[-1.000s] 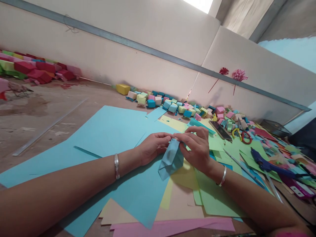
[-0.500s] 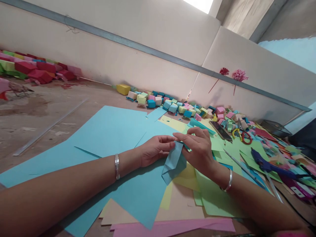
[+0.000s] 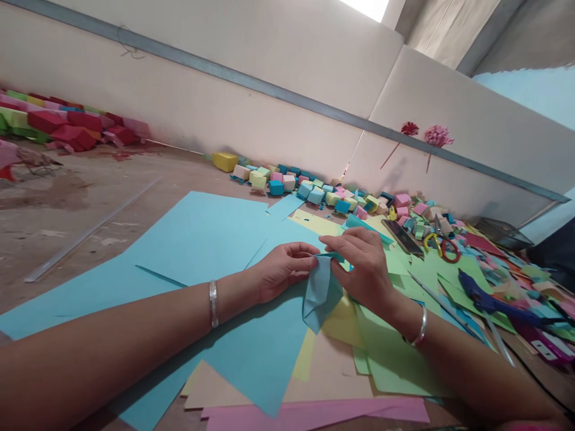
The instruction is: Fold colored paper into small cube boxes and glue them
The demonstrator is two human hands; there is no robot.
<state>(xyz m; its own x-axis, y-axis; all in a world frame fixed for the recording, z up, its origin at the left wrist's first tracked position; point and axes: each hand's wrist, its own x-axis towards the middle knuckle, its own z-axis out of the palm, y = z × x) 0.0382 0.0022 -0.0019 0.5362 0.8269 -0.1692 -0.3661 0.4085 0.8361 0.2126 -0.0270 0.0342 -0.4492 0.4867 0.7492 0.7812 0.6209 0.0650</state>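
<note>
A small folded piece of light blue paper [image 3: 321,293] hangs between my two hands, its creased panels pointing down toward me. My left hand [image 3: 287,269] pinches its upper left edge between thumb and fingers. On the other side, my right hand [image 3: 362,257] grips the top right edge, thumb below and fingers bent above. Beneath both hands spread large light blue sheets [image 3: 197,239]. Under these lie yellow, peach and pink sheets [image 3: 314,413], with green sheets [image 3: 399,359] below my right forearm.
Small paper boxes [image 3: 314,194] in many colours line the wall. To the right are a phone [image 3: 402,237], scissors [image 3: 449,251], a blue glue gun [image 3: 485,302] and paper scraps. A clear ruler [image 3: 94,230] lies at left, near larger red boxes [image 3: 74,137].
The folded paper has turned slightly, its lower end swinging to the right. My right hand has shifted a little to the right, and both hands keep hold of the paper.
</note>
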